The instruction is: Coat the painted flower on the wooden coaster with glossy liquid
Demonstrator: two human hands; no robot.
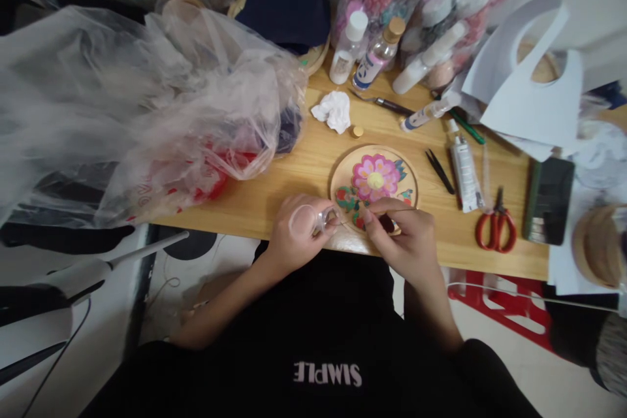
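small clear container (324, 217) sits gripped in the curled left hand (294, 236), at eight o'clock of the round, flower-decorated, pale wooden plate (341, 171); the right hand (410, 235) pinches a thin brown stick (400, 210) at five o'clock. steady wrists should keep both clear of its surface.
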